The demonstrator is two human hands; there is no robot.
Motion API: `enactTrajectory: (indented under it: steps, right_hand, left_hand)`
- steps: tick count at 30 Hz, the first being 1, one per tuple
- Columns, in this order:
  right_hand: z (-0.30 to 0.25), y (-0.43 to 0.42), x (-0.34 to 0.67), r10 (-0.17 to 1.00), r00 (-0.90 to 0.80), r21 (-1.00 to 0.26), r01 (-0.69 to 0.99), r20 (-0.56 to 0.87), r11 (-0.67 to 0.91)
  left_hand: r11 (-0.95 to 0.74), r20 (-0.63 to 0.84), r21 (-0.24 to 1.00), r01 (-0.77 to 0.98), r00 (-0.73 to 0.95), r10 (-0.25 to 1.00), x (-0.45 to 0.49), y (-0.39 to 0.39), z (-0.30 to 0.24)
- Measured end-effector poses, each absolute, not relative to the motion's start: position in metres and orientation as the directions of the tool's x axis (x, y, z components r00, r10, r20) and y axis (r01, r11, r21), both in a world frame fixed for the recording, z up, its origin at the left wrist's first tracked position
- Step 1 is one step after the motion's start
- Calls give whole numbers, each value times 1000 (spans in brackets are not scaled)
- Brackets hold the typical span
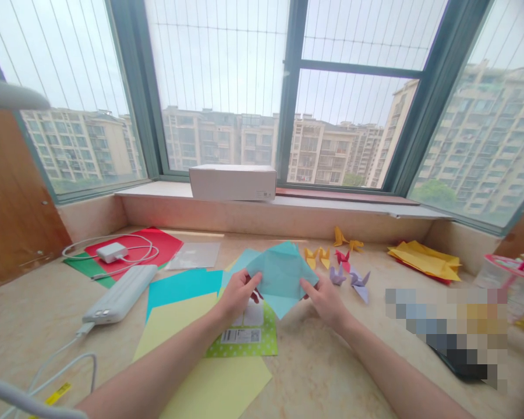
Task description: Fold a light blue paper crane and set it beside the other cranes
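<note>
A light blue sheet of origami paper (282, 273) is held up above the counter, its surface creased and its lower corner pointing down. My left hand (240, 294) pinches its left side between thumb and fingers. On the opposite side, my right hand (325, 297) grips the right edge the same way. Beneath the paper lies a green polka-dot packet (244, 348) with a barcode label. Pale yellow sheets (179, 326) and a brighter blue sheet (183, 288) are spread by my left forearm. Folded purple (360, 282), red (343, 259) and yellow paper figures (318, 257) stand beyond my right hand.
A white power bank (120, 294) with cables sits at left, near a red sheet (152, 247) and a charger plug (112, 252). Yellow papers (425, 260) are stacked at right, beside a clear cup (502, 282) and a blurred-out dark object (458, 361). A white box (233, 183) rests on the sill.
</note>
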State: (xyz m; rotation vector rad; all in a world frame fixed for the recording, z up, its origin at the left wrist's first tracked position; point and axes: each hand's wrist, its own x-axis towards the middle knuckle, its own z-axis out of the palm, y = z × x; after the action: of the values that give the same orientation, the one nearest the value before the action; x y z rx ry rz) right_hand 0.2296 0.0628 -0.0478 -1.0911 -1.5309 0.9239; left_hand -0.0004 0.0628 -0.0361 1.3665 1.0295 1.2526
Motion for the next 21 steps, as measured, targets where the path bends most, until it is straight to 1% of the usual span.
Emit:
enactTrajectory:
  steps: [7, 21]
  right_hand:
    - [-45, 61, 229, 957, -92, -945, 157, 276, 287]
    - [-46, 61, 232, 963, -85, -954, 135, 257, 266]
  left_hand:
    - [-158, 162, 986, -52, 90, 983, -2, 60, -31]
    - [-146, 148, 989, -28, 100, 984, -2, 61, -30]
